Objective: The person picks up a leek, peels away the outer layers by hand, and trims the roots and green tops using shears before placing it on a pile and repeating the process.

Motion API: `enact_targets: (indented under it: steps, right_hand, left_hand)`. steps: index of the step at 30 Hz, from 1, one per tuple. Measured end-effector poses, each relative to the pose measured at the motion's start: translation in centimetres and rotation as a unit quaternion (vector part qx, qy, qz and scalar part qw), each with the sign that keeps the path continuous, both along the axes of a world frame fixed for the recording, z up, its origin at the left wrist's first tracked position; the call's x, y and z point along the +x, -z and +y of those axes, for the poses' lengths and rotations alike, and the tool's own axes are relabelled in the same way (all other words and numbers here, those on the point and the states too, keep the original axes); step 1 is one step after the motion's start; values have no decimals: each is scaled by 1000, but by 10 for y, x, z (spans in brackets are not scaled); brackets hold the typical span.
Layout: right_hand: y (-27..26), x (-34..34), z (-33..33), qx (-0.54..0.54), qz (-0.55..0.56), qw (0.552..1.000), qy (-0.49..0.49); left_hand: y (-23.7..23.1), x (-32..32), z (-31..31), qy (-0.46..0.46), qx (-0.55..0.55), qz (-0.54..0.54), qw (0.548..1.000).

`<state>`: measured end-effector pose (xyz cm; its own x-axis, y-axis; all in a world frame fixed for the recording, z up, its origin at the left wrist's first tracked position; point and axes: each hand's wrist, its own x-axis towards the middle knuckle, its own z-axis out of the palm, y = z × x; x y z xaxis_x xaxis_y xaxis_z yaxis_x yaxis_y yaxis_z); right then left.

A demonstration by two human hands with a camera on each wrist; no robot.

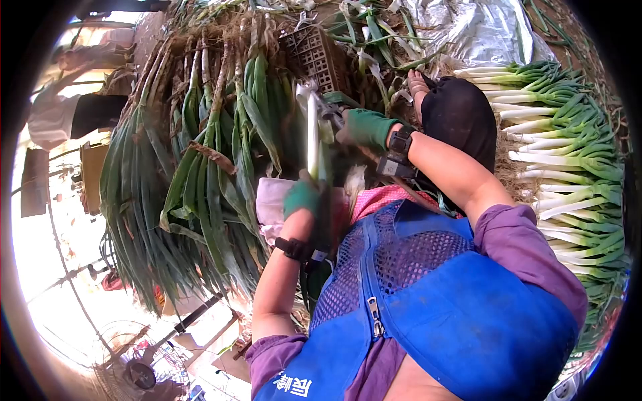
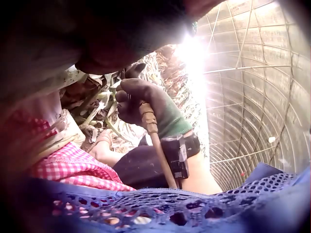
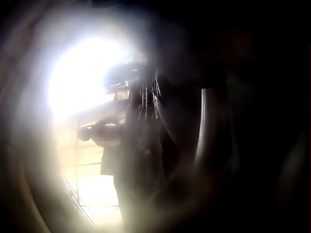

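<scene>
In a green glove, my left hand (image 1: 302,198) grips a green onion (image 1: 312,127) below its bare white shank, which points away from me with the root end farthest. My right hand (image 1: 364,128), gloved too, curls round a dark air blow gun (image 1: 329,112) with its front close beside the white shank. From the base of that grip a tan hose (image 2: 161,156) runs down past the wrist in the left wrist view. The right wrist view is mostly dark, with the pale edge of a stalk (image 3: 201,126) showing. Pink checked cloth (image 1: 381,199) covers the lap.
Untrimmed green onions (image 1: 194,154) with long dark leaves are heaped at the left. Cleaned ones (image 1: 568,174) lie in a long row at the right. A brown plastic crate (image 1: 314,57) and silver sheeting (image 1: 475,30) lie ahead. A fan (image 1: 140,373) stands lower left.
</scene>
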<state>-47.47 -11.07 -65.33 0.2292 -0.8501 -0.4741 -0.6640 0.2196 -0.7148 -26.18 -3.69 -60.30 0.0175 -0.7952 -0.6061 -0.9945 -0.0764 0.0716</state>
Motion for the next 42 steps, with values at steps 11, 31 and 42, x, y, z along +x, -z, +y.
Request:
enact_targets:
  steps: [11,31,42]
  right_hand:
    - [31,-4,-13,-13,15,1000,21]
    - [19,14,-102,-268,-151,892,330]
    - [-23,-39,-95,-196,-403,866,221]
  left_hand:
    - [12,33,4,-140,47,298,943]
    - [-58,50,72,-214,122,557,793]
    - [-54,60,73,-326,198,665,642]
